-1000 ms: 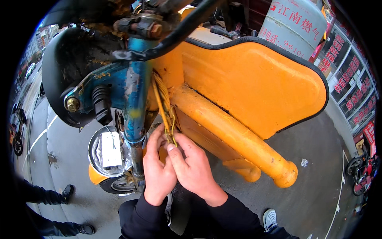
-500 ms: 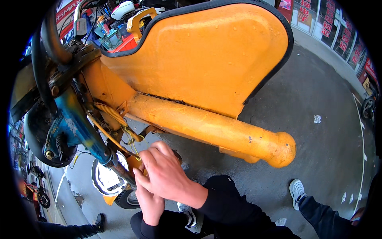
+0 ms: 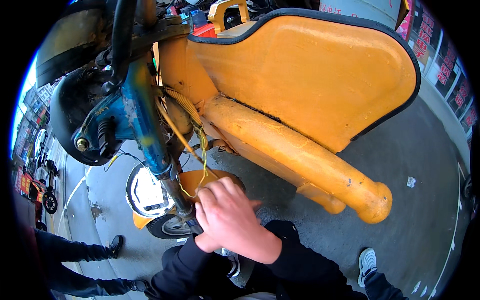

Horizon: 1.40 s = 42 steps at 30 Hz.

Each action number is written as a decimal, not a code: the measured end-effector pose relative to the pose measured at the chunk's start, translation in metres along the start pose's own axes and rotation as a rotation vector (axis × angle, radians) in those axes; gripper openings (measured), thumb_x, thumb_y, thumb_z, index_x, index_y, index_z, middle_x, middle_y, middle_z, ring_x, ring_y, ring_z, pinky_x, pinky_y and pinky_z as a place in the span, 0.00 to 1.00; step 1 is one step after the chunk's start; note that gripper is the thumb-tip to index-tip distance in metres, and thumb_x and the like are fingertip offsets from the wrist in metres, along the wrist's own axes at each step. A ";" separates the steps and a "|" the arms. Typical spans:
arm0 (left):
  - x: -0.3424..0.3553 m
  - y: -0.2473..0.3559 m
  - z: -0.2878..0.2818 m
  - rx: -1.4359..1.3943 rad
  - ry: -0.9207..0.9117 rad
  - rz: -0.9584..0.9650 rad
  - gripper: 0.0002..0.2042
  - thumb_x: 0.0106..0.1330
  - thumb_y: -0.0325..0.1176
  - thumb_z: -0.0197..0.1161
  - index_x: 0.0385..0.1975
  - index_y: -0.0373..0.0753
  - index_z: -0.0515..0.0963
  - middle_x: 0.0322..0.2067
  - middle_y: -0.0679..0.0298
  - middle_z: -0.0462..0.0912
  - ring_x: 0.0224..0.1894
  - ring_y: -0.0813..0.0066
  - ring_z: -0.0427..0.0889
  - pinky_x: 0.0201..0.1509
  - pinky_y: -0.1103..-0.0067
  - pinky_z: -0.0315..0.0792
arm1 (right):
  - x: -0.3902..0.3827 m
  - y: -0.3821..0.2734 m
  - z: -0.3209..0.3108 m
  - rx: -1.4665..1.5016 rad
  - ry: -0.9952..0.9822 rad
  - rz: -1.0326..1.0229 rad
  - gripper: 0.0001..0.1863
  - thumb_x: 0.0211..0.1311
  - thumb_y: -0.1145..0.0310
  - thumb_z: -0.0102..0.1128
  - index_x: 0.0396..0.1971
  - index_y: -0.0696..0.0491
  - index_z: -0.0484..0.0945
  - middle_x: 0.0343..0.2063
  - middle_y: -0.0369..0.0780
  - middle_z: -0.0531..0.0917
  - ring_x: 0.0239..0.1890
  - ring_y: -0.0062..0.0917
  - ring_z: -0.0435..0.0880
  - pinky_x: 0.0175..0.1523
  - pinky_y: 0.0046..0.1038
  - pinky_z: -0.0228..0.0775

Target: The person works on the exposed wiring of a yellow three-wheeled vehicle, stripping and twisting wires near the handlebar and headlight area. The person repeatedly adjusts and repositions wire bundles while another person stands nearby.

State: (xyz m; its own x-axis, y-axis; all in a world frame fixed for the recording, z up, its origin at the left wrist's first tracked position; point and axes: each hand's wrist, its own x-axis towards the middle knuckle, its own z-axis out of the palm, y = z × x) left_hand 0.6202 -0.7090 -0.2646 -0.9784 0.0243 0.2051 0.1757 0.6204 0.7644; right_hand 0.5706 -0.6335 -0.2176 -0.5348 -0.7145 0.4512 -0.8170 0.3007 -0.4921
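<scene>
One bare right hand [image 3: 230,220], black-sleeved, back uppermost, fingers curled; crosses over its fellow.

One bare left hand [image 3: 206,243], mostly hidden underneath; only the part near its wrist shows plainly.

Grip of both: fingertips out of sight; cannot tell whether either is closed on anything.

One set of thin, bright yellow plastic-coated wires [image 3: 205,150], hanging from beside the ribbed sleeve in loose curves; one strand bends round to the right hand's fingers, its end not made out.

One slim, straight, orange-yellow sheathed cable [image 3: 180,132], slanting down from the column toward the right hand; whether it touches cannot be told.

One ribbed, flexible, orange-yellow conduit [image 3: 186,104], arching above the wires.

One scuffed blue painted metal column [image 3: 142,115], left of cable and conduit.

One thick orange-yellow metal tube [image 3: 290,150] with rounded end, below a broad orange-yellow panel [image 3: 320,70] edged in black rubber.

One round, silver-rimmed dish [image 3: 134,186] bearing a white rectangle, just left of the column's foot, above a black-tyred wheel [image 3: 159,228].

Step in hand, as judged: finger work on the wire ends, both hands together. Next move, as judged: calls for the strand to be steadied by one hand while the other works its end, with slack kept in the loops.
</scene>
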 end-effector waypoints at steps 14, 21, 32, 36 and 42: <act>0.031 -0.015 -0.008 -0.721 0.943 -0.439 0.35 0.65 0.22 0.49 0.73 0.35 0.45 0.69 0.42 0.56 0.70 0.55 0.62 0.71 0.67 0.59 | 0.009 0.103 0.006 0.405 0.095 0.265 0.09 0.61 0.74 0.57 0.39 0.60 0.81 0.34 0.49 0.84 0.36 0.43 0.84 0.43 0.36 0.76; 0.049 -0.033 -0.010 -0.693 0.977 -0.389 0.31 0.67 0.21 0.50 0.70 0.28 0.50 0.69 0.45 0.59 0.71 0.55 0.61 0.72 0.68 0.57 | 0.034 0.083 0.023 0.608 0.067 0.300 0.11 0.62 0.75 0.58 0.43 0.60 0.81 0.35 0.45 0.87 0.34 0.27 0.87 0.43 0.27 0.78; 0.059 -0.047 -0.008 -0.769 1.113 -0.476 0.15 0.75 0.33 0.52 0.56 0.33 0.70 0.45 0.60 0.79 0.47 0.77 0.76 0.51 0.78 0.71 | 0.084 0.050 0.030 0.618 0.073 0.205 0.14 0.64 0.76 0.59 0.49 0.61 0.75 0.38 0.43 0.85 0.41 0.21 0.84 0.48 0.23 0.75; 0.054 -0.037 -0.016 -0.866 1.014 -0.554 0.11 0.74 0.36 0.54 0.33 0.37 0.78 0.27 0.70 0.78 0.28 0.86 0.71 0.31 0.84 0.64 | 0.068 0.067 0.018 0.825 0.106 0.231 0.10 0.69 0.73 0.57 0.46 0.62 0.76 0.38 0.41 0.85 0.42 0.20 0.83 0.48 0.24 0.74; 0.051 -0.018 -0.023 -0.712 0.828 -0.260 0.10 0.74 0.32 0.53 0.36 0.33 0.79 0.32 0.65 0.81 0.34 0.81 0.76 0.39 0.82 0.69 | 0.072 0.069 0.013 0.956 0.085 0.328 0.12 0.69 0.71 0.59 0.47 0.61 0.77 0.36 0.42 0.86 0.36 0.21 0.83 0.44 0.26 0.75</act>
State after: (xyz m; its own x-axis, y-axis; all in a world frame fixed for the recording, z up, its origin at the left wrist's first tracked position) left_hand 0.5697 -0.7369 -0.2539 -0.6671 -0.7337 0.1292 0.2586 -0.0655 0.9638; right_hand 0.4780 -0.6726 -0.2287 -0.7457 -0.6292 0.2194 -0.1315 -0.1839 -0.9741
